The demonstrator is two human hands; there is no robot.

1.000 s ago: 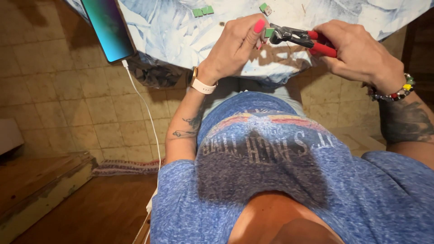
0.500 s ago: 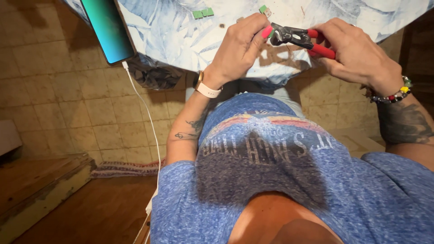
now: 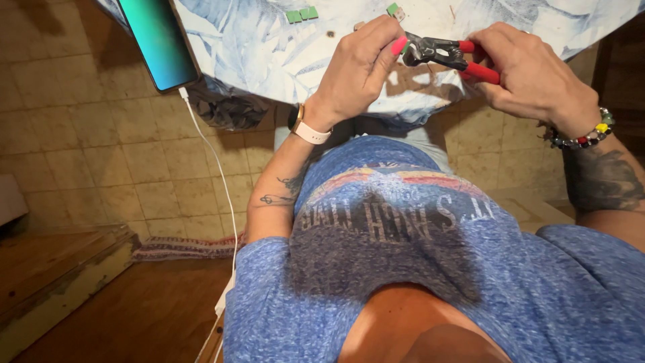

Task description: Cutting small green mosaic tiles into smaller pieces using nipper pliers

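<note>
My right hand [image 3: 531,74] grips the red handles of a pair of dark-jawed pliers [image 3: 447,54] over the edge of a table covered with a blue-and-white leaf-print cloth [image 3: 269,47]. My left hand [image 3: 359,67], with pink nails and a watch on a pale strap, has its fingers pinched at the plier jaws; whatever small piece sits between fingertips and jaws is too small to make out. A small green piece [image 3: 392,9] lies on the cloth just above the left fingers.
Two or three small green tiles [image 3: 301,14] lie farther back on the cloth. A phone with a lit screen [image 3: 158,40] overhangs the table's left edge, its white cable [image 3: 218,175] hanging down. Below are tiled floor, a wooden step and a rug edge.
Both hands with the pliers have drifted slightly leftward in view; the left fingers stay pinched at the jaws. The green bit seen by the fingertips a second ago is no longer visible there.
</note>
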